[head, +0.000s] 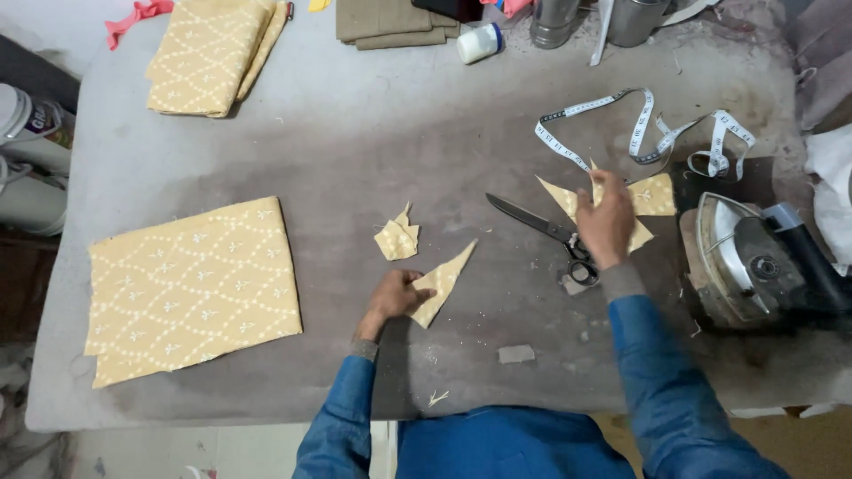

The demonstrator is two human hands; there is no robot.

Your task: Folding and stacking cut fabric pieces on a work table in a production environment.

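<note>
While pinching a triangular yellow scrap [444, 282] flat on the desk [399, 133] with the left hand [395, 297], clutching matching offcuts [652, 195] above the scissors [541, 226] with the right hand [605, 226]. Seemingly gathering cut pieces; calls for avoiding the blades.

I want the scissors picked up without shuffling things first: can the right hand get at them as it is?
Probably yes. The right hand rests on yellow fabric scraps directly beside the scissors, whose handles lie just under the wrist. Nothing covers them, though the hand seems to be holding a scrap.
</note>
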